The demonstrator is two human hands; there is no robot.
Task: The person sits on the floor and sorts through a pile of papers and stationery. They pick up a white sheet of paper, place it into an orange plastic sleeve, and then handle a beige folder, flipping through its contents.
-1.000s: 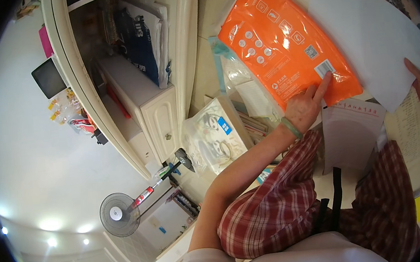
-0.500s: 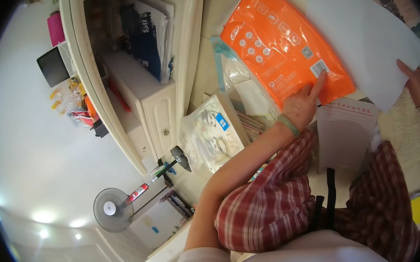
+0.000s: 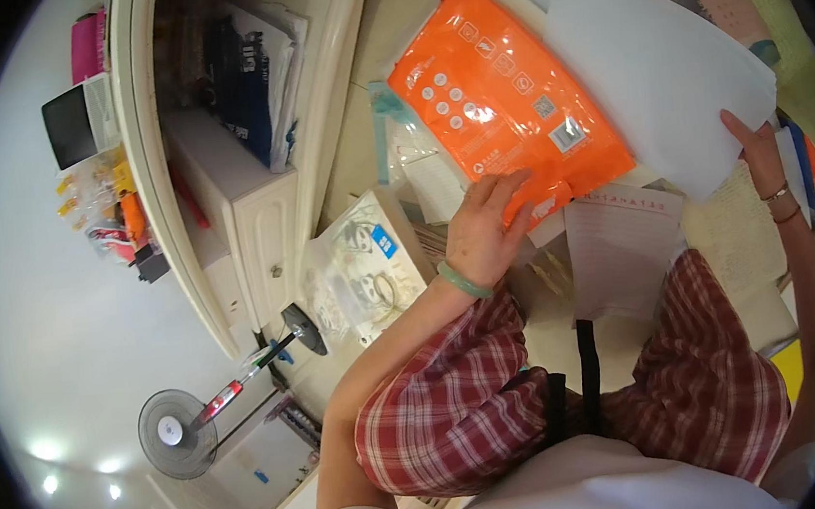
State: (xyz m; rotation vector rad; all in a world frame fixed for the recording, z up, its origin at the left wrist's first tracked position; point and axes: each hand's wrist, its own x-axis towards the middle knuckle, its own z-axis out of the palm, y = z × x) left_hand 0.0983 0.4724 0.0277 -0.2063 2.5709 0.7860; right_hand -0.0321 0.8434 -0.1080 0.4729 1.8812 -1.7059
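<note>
My left hand (image 3: 489,231), with a green bangle at the wrist, lies over the lower left corner of a shiny orange plastic package (image 3: 500,91). Its fingers and thumb are apart on the package's surface. At the right, my right hand (image 3: 761,158) pinches the edge of large white paper sheets (image 3: 643,69), thumb on top and the other fingers partly hidden. These sheets reach along the package's right side. Below the package a lined sheet with red print (image 3: 623,245) extends between my knees.
A panda-patterned clear folder (image 3: 370,272) lies left of my left hand, near a teal-edged plastic bag (image 3: 401,129). Handwritten pages (image 3: 737,230) and a yellow-green booklet (image 3: 804,74) lie at right. A white cabinet (image 3: 266,238) and a standing fan (image 3: 176,435) are further left.
My left hand has shifted from pointing near the package's barcode to its lower left corner, fingers spread. My right hand still holds the white sheets. The whole view has shifted somewhat.
</note>
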